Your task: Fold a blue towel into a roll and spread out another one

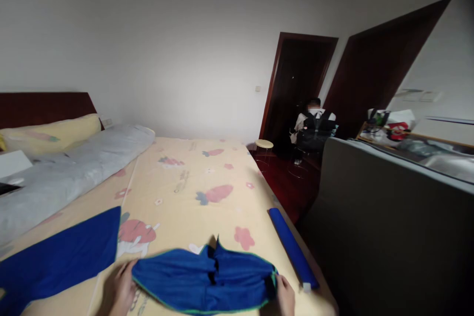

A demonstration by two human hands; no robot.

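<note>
A blue cloth piece (177, 279) with green-stitched edges stretches between my hands over the bed, bunched and folded upward near its middle. My left hand (125, 284) pinches its left end. At the opposite end, my right hand (285, 294) grips the edge near the lower right corner. Another flat blue cloth (70, 256) lies on the sheet to the left of my left hand. Beyond my right hand, a long narrow blue roll or folded strip (292, 244) with a small white tag rests along the bed's right edge.
The bed (185, 158) has a yellow sheet with carrot prints. A grey quilt (85, 168) and yellow pillow (59, 133) lie left, by the dark headboard (44, 108). A round stool (264, 144) and a seated person (314, 131) are near the doorway. A dark panel (388, 227) stands right.
</note>
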